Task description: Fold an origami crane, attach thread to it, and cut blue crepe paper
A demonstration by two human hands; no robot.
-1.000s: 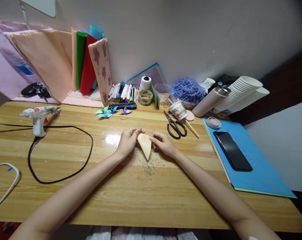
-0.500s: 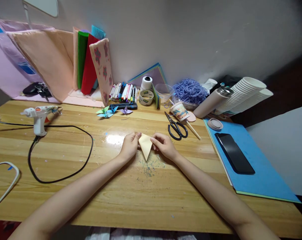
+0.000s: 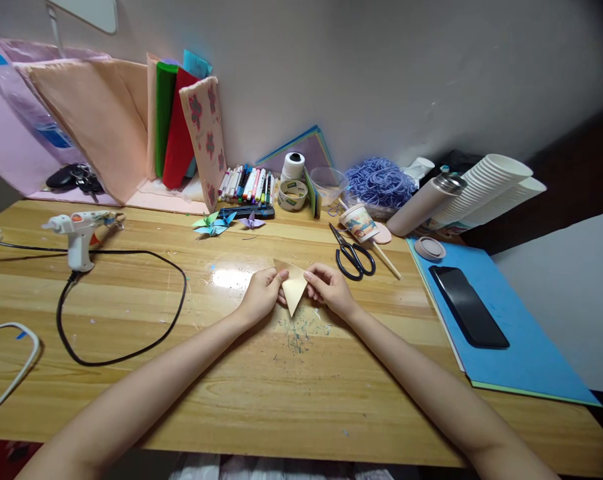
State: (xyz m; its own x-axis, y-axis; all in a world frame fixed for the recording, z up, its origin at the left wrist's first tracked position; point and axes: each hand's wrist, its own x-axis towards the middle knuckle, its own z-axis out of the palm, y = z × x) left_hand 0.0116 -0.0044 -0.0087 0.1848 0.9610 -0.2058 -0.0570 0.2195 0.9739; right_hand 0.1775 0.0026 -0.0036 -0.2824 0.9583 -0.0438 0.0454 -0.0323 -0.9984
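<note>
A cream paper piece (image 3: 293, 288), folded to a triangle pointing toward me, is held just above the wooden table (image 3: 281, 387) at its middle. My left hand (image 3: 261, 295) pinches its left edge. My right hand (image 3: 331, 288) pinches its right edge. A flap of the paper lifts up at the top between my fingers. Black scissors (image 3: 352, 255) lie just right of my right hand.
A glue gun (image 3: 80, 228) with a black looped cable (image 3: 116, 307) is at the left. Small origami cranes (image 3: 216, 223), markers (image 3: 246, 183), tape rolls (image 3: 292, 195), a paper cup (image 3: 359, 222), stacked white cups (image 3: 486, 190) and a phone (image 3: 468, 305) on blue card (image 3: 526, 353) surround the middle.
My fingers have shifted inward on the paper, and its top flap has lifted and opened upward. The triangle has moved slightly nearer to me.
</note>
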